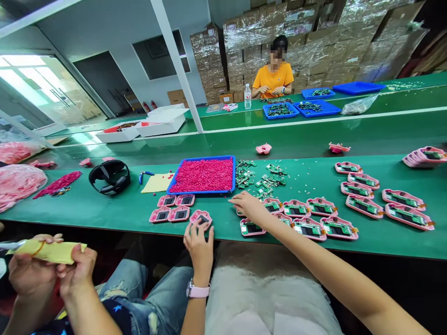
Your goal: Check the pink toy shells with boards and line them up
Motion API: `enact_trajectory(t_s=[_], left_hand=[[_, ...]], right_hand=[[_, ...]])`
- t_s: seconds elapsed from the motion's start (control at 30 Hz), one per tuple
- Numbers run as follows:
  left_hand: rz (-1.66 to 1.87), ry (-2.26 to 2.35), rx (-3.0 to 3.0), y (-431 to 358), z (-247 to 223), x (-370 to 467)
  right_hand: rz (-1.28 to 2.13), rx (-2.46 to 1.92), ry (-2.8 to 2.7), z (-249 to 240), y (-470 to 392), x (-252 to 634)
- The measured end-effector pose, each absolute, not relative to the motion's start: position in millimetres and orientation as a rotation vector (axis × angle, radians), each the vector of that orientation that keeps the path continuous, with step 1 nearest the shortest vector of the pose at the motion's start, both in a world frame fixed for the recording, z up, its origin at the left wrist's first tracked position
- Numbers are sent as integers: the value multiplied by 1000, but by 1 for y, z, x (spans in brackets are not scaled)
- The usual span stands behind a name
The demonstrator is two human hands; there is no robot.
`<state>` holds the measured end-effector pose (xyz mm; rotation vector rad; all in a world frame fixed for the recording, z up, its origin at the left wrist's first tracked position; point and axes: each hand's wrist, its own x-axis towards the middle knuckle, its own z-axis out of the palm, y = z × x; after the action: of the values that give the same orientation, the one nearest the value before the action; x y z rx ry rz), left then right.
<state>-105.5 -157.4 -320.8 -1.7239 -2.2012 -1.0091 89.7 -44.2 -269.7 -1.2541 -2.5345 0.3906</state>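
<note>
My left hand [199,244] has its fingers and thumb on the near edge of a pink plastic shell [206,215] with a dark panel inside, at the table's front. Just left of it lie several similar pink shells [179,213]. My right hand [248,205] reaches left over the table with its fingers stretched out, and nothing shows in them. Beneath and beside that hand lie rows of pink shells with green circuit boards [295,209]; its wrist and forearm hide part of them. Loose green circuit boards [245,173] are heaped beyond it.
Behind my hands stands a blue tray [234,187] of small red-pink pieces. Yellow paper [155,183], pliers [145,174] and a black headset [110,177] lie left. A co-worker's hands [75,270] hold yellow paper at lower left. Another person [273,77] sits across.
</note>
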Motion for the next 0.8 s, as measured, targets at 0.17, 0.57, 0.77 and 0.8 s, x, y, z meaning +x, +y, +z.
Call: enact_trajectory(t_s=[0.17, 0.57, 0.77, 0.8], left_hand=[[-1105, -2054, -2019, -168, -326, -77], [-1072, -2212, -1993, -155, -335, -95], [-1063, -2341, -2055, -153, -338, -96], [-1074, -2354, -2054, -156, -340, -95]], right_hand=[[340, -1549, -2535, -264, -16, 53], [408, -1744, -2340, -280, 30, 74], [488, -1620, -2239, -288, 36, 81], [509, -1592, -2226, -288, 36, 84]])
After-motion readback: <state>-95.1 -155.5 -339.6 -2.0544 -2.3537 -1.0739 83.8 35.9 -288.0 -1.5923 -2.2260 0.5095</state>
